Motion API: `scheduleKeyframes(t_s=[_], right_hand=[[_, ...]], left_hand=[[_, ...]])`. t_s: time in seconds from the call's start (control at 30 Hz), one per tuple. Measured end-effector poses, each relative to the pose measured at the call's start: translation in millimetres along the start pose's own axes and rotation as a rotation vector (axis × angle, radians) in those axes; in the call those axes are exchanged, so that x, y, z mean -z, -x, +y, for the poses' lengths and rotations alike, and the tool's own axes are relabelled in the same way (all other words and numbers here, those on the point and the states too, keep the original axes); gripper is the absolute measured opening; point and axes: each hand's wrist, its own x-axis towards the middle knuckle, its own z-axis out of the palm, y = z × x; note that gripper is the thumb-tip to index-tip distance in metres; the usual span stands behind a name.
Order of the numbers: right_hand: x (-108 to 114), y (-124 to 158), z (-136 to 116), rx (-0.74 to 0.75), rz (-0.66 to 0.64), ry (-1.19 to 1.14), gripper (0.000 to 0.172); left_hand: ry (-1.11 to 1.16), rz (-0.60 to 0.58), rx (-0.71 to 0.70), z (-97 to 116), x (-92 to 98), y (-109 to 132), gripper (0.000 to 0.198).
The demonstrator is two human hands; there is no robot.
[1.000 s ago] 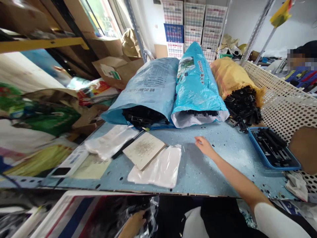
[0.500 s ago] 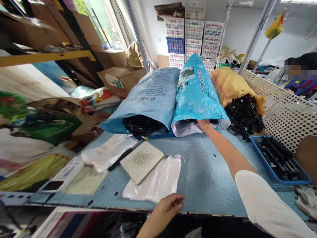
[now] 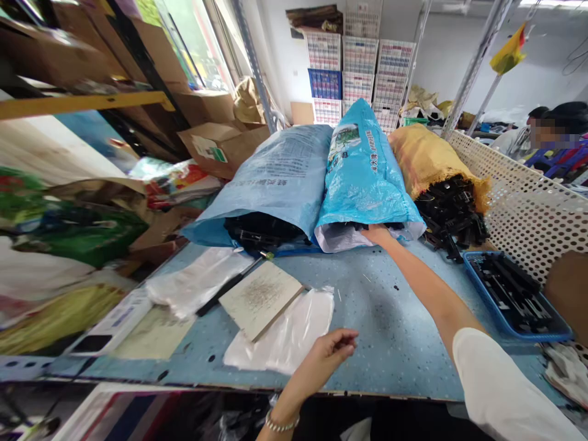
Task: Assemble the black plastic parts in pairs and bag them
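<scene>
My right hand (image 3: pixel 379 234) reaches across the speckled blue table (image 3: pixel 404 349) to the mouth of a bright blue woven sack (image 3: pixel 367 171), its fingers against the white liner (image 3: pixel 335 240) and partly hidden. My left hand (image 3: pixel 333 349) hovers, fingers loosely apart, above a clear plastic bag (image 3: pixel 280 334) and holds nothing. Beside that bag lie a square pale board (image 3: pixel 261 300) and a black-handled tool (image 3: pixel 225 293). Black plastic parts (image 3: pixel 261 231) fill the mouth of a paler blue sack (image 3: pixel 271 177). More spill from a yellow sack (image 3: pixel 427 153).
A blue tray (image 3: pixel 514 294) of black parts sits at the right, against a perforated white metal panel (image 3: pixel 528 208). Stacked plastic crates (image 3: pixel 358 67) stand behind. Cardboard boxes (image 3: pixel 220 147) and bags crowd the left. A person (image 3: pixel 560 141) sits beyond the panel.
My right hand has moved from the middle of the table to the white-lined sack mouth. My left hand has risen from below the table edge and now hovers over the clear bag.
</scene>
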Motion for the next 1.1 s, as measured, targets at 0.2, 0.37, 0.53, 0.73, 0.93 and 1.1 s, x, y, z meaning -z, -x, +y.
scheduleKeyframes(t_s=[0.2,0.37,0.53,0.73,0.93,1.1], right_hand=[[-35,167,0,0.064,-0.357,-1.003,0.044],[-4,262,-12,0.175,-0.362,-0.774,0.025],[39,248,-9,0.192,-0.035,-0.495,0.038],[25,227,-17,-0.02,-0.525,-1.073,0.051],[30,261,-22,0.474,-0.266,-0.442,0.045],[38,272,-28,0.943,-0.107,0.03,0.036]], left_hand=[[0.436,0.239,-0.168,25,-17.4,-49,0.065],[0.569,0.221,-0.133,42,-42.7,-57,0.062],[0.417,0.05,-0.001,54,-48.9,-32,0.057],[0.375,0.122,0.0,64,-54.6,-28,0.053],[0.662,0.172,0.048,66,-43.1,-34,0.058],[0.816,-0.01,0.358,75,-48.7,-41,0.056]])
